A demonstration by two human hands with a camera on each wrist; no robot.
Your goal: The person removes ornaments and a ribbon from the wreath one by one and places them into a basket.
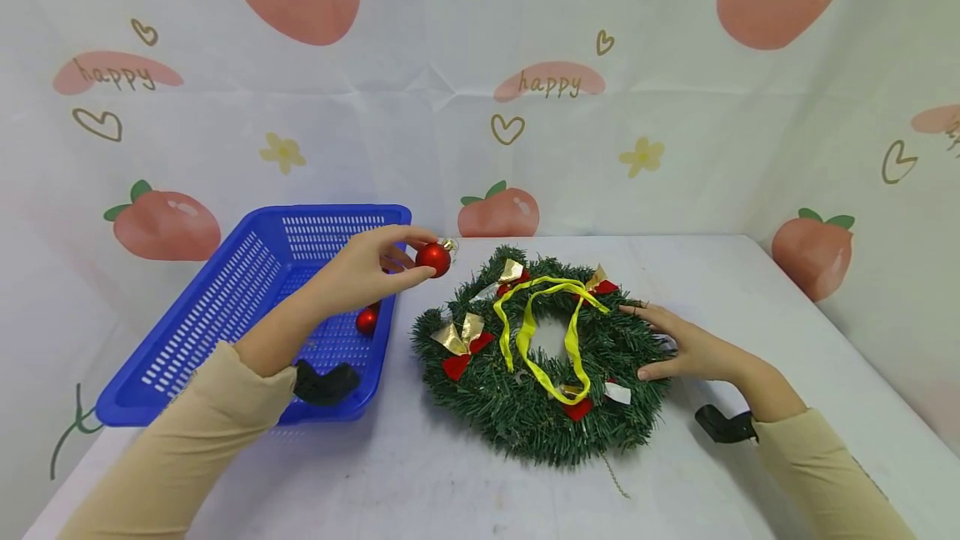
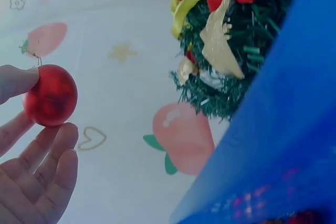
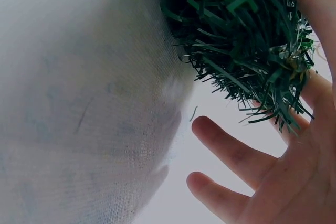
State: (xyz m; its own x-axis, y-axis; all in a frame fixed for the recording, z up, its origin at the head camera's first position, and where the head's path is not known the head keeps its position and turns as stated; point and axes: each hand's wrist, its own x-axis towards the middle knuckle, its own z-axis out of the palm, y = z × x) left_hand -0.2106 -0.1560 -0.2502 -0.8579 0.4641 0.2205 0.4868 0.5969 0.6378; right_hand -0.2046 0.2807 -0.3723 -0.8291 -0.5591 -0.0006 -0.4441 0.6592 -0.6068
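A shiny red Christmas bauble (image 1: 432, 260) with a gold cap is pinched between the thumb and fingers of my left hand (image 1: 369, 269), above the basket's right rim. In the left wrist view the bauble (image 2: 51, 95) shows a thin wire loop at its top. A green tinsel wreath (image 1: 480, 390) lies on the table, with red and gold bows and a yellow ribbon (image 1: 577, 348) across its middle. At the wreath's right side my right hand (image 1: 693, 348) rests with fingers spread. In the right wrist view, green needles (image 3: 247, 51) lie against that hand.
A blue plastic basket (image 1: 187, 298) stands at the left, with another red bauble (image 1: 367, 322) inside by its right wall. Its wall fills the right of the left wrist view. A patterned cloth (image 1: 420, 132) hangs behind the white table (image 1: 720, 273).
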